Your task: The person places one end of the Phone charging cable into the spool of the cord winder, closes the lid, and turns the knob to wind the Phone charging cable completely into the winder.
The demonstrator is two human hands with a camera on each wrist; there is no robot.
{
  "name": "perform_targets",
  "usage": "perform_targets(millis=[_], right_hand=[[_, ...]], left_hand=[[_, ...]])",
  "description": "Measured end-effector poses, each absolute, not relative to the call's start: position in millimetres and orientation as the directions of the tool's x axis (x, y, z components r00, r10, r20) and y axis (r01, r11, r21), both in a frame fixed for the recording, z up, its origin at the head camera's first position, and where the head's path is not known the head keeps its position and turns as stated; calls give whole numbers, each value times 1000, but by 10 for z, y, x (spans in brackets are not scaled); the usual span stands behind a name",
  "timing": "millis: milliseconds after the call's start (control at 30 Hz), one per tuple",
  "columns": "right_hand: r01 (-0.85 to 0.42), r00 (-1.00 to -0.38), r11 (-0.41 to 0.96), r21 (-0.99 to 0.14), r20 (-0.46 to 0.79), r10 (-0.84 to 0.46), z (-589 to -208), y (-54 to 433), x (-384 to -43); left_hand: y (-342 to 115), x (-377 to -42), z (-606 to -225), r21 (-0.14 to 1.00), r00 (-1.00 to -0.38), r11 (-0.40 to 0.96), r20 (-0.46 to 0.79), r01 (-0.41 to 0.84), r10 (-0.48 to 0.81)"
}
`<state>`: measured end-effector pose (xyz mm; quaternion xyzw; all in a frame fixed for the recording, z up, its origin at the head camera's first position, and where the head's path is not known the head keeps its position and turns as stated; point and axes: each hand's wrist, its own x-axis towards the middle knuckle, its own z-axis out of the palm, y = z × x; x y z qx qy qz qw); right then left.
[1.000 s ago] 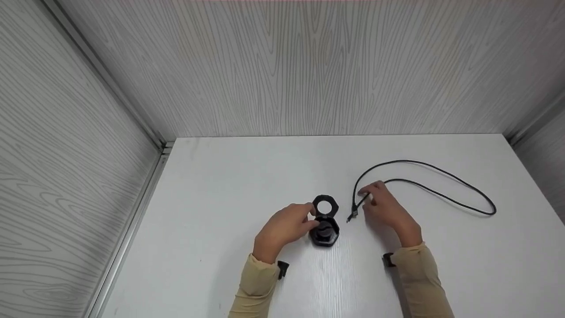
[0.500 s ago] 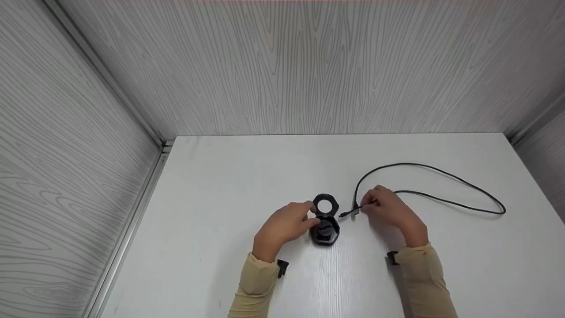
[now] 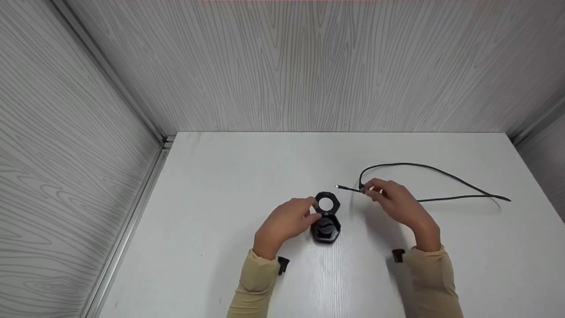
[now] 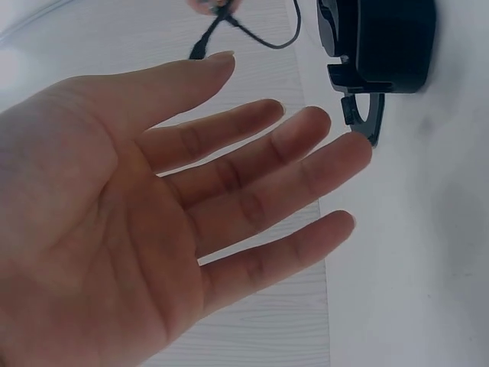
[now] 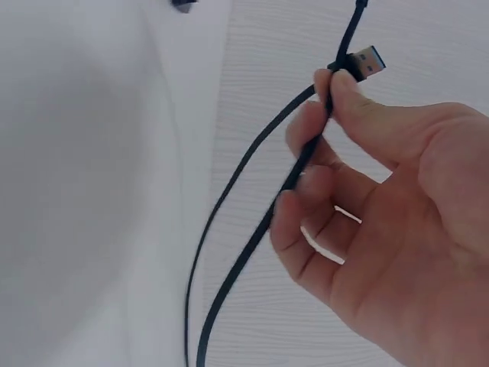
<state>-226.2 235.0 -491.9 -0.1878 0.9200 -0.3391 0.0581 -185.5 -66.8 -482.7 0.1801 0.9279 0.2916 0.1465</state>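
Observation:
My right hand (image 3: 397, 203) pinches a black USB cable (image 3: 435, 168) near its two ends, above the table. The right wrist view shows the flat USB plug (image 5: 370, 62) beside the thumb and forefinger. A slim plug end (image 3: 342, 187) points left from the fingers. My left hand (image 3: 286, 223) is beside a small black hexagonal case (image 3: 325, 236), its fingertips at the side of the raised ring-shaped lid (image 3: 335, 204). Extended, spread fingers of the left hand (image 4: 183, 206) show in the left wrist view, with the case (image 4: 397, 46) beyond them.
The white table (image 3: 229, 172) meets a grey wood-grain panel (image 3: 282, 66) at the back. Another panel (image 3: 75, 168) stands on the left. The cable's long loop reaches toward the right side of the table.
My right hand has lifted the cable ends off the table, and the slim plug has swung up and left. The cable's loop has narrowed. My left hand stays by the case.

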Motion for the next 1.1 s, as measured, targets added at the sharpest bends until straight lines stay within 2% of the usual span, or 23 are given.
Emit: perform_targets(millis=[300,467,633,800,1100], right_hand=[[-322,-934,682,-657,103,-342,-4676,2300,-2109],[-359,-917,658,-662,121,-379,-4666,2242,-2067],[-381,-898,639,-668,105,-426,-4705,2146,-2041],[-398,-878,630,-667,77,-473,-4715,2031,-2024],[-377,-874,609,-697,52,-482,-4738,2018,-2020]], left_hand=[[-647,-1848,-4805,561,-898,765,-81,318,433],[-611,-1850,-4757,557,-913,737,107,382,393],[-558,-1834,-4714,578,-871,653,281,489,403],[-480,-1813,-4720,537,-825,627,336,565,455],[-461,-1824,-4771,469,-807,658,387,589,446]])
